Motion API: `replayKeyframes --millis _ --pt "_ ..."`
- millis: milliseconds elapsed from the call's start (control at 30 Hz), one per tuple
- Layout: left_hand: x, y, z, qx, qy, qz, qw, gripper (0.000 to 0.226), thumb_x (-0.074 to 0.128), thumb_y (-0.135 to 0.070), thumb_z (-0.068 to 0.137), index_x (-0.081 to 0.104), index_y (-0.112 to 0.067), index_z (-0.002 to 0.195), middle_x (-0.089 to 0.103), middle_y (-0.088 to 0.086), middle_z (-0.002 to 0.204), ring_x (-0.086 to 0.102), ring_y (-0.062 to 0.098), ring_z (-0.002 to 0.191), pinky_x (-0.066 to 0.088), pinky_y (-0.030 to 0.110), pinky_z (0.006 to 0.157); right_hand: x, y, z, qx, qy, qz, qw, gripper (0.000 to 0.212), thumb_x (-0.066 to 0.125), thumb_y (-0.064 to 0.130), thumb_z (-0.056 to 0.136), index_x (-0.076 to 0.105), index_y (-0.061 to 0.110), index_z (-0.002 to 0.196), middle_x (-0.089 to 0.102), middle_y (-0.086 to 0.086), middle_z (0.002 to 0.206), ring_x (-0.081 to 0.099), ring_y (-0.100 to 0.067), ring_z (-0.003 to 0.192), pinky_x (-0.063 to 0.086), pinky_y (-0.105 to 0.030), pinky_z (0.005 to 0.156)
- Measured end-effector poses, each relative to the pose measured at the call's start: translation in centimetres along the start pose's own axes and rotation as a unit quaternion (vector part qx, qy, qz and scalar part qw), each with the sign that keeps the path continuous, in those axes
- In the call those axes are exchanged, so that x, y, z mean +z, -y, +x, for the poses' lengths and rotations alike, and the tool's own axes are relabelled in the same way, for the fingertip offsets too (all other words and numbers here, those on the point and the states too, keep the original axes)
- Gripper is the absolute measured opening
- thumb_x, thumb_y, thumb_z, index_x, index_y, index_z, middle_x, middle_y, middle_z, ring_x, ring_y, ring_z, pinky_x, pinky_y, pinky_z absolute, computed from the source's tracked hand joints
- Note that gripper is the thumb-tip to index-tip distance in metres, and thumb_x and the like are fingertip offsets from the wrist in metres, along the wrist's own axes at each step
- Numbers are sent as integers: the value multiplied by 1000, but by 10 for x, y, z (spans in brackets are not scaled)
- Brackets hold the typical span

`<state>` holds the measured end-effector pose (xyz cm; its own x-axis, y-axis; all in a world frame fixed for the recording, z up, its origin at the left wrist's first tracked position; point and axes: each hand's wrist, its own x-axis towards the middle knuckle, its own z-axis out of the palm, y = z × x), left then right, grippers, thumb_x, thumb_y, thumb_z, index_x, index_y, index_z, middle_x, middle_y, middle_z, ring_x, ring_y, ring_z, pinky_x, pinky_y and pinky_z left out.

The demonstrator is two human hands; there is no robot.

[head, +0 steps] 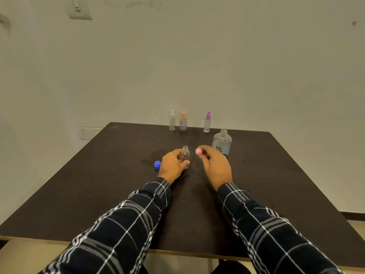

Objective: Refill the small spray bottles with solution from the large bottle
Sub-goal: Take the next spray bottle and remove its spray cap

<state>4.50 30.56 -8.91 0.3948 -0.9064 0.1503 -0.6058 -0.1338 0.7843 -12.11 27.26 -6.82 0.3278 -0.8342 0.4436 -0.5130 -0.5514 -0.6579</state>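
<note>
Blue cap [157,164] loose on dark table [79,184], edge tucked behind left hand [171,167]. Left fingers wrap one uncapped small bottle [185,154], upright mid-table; contents unreadable. Right hand [216,167] pinches pink spray top [198,151], hiding the base of the open-necked large bottle [222,143]. Three capped bottles at far edge: clear-topped bottle [172,120], pink-topped bottle [183,122], purple-topped bottle [207,122]

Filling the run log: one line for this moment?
left hand holds open small bottle; right hand holds pink spray cap; large bottle uncapped, upright
</note>
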Motion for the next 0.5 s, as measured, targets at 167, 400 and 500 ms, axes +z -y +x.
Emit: replayKeyframes --millis 167,400,500 --pt "1 0 -1 10 -9 -9 1000 39 75 -20 88 65 -20 126 64 -4 99 59 11 91 53 32 91 8 -7 -4 6 118 -120 986 19 57 33 98 65 30 115 68 7 109 62 -13 104 52 -34 89" --pt "-1 -2 -2 5 -2 -6 1000 38 71 -21 91 62 -20 128 66 -1 109 60 12 98 51 32 95 8 -18 1 29 185 -212 959 24 57 31 97 65 33 120 67 3 119 59 -19 113 52 -43 96" --pt "-2 -1 -2 8 -2 -12 1000 39 71 -21 91 62 -20 129 63 -6 105 58 9 96 49 28 93 -2 -16 -6 40 29 -191 980 12 53 36 97 62 32 104 67 8 97 61 -13 91 55 -35 77"
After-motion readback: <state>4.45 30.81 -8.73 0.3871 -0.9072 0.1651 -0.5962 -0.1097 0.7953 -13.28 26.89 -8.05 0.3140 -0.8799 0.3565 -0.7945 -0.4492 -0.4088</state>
